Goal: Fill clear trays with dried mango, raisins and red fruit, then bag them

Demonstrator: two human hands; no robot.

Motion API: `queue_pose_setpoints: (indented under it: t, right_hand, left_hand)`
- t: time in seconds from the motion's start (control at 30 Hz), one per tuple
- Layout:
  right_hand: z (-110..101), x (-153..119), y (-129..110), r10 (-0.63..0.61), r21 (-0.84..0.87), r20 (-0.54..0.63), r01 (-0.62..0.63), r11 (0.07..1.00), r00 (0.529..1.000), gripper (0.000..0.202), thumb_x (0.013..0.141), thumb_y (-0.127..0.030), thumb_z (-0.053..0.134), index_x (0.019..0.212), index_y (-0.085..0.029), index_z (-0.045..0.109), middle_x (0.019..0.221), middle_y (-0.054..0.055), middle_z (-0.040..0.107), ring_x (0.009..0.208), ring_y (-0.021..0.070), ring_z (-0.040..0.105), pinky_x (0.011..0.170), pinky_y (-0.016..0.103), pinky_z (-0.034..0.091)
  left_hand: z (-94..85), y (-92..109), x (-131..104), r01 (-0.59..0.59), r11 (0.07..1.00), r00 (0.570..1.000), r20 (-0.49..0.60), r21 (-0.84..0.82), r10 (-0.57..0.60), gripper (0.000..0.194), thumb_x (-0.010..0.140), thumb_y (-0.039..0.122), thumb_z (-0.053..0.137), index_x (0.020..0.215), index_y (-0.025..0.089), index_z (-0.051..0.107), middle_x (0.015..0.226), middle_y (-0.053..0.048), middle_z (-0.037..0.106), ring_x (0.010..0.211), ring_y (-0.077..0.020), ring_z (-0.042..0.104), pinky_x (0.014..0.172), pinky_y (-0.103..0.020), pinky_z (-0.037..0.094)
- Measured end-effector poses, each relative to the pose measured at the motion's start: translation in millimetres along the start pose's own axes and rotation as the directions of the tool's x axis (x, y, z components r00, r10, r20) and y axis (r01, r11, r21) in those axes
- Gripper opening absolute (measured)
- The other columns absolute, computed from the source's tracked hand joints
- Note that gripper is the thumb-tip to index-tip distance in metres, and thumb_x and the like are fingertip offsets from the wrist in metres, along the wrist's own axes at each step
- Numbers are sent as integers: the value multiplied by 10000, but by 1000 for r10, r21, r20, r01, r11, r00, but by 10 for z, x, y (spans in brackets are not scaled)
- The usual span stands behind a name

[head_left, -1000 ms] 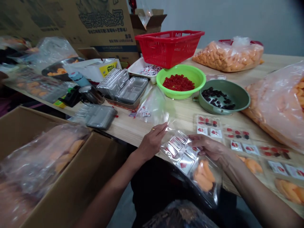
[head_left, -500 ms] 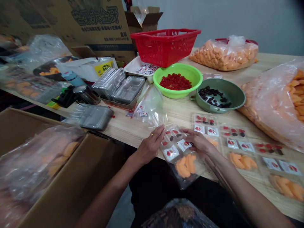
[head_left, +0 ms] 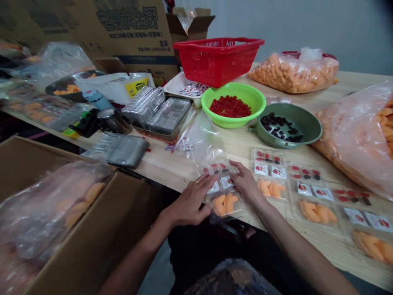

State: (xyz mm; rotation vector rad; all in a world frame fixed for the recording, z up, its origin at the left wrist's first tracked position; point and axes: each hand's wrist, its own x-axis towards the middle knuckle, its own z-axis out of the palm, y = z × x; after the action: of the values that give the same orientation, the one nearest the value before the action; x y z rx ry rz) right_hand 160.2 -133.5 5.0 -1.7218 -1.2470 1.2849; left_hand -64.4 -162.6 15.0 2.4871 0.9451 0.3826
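Tray (head_left: 226, 196), filled, at near edge of table (head_left: 161, 168). Left hand (head_left: 192, 200) spread across its left side; right hand (head_left: 245, 182) touches its right, grip unclear. Near corner seems overhanging; pressing there could tip it.

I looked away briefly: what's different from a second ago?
The clear tray, earlier held tilted past the near edge of the table, has moved away from the body and leftward, and now sits flatter at that edge. The left hand has shifted from its far corner to its left side; the right hand is still on it. The red basket and lime bowl stayed put.
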Motion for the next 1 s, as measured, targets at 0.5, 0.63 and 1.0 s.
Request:
queue_pose_setpoints:
  t: [0.5,0.63,1.0]
  right_hand:
    - [230,131,-151,-504,-743,508,651,153,698,175,966,-119,484,1045,-142,638,1054,141,599,997,267,511,884,391,414]
    - [169,-101,-88,-517,-562,604,784,264,607,228,878,-34,523,1065,-126,615,1009,112,597,950,237,522,855,363,450]
    - [-54,-878,-10,-515,-359,648,822,443,561,291,851,3,441,1036,-170,585,1104,90,599,1072,241,510,1030,436,425]
  left_hand:
    - [233,90,44,141,986,970,-188,-86,-155,779,700,315,862,1342,183,441,1458,-176,457,1393,-314,447,1147,-500,436]
    - [352,30,43,170,984,879,-443,-60,-179,708,746,230,814,1331,167,421,1390,-188,454,1350,-319,461,1096,-497,474]
    - [641,199,-38,22,958,903,-416,287,104,501,1011,220,402,1511,197,434,1471,-128,558,1433,-320,430,1033,-474,497]
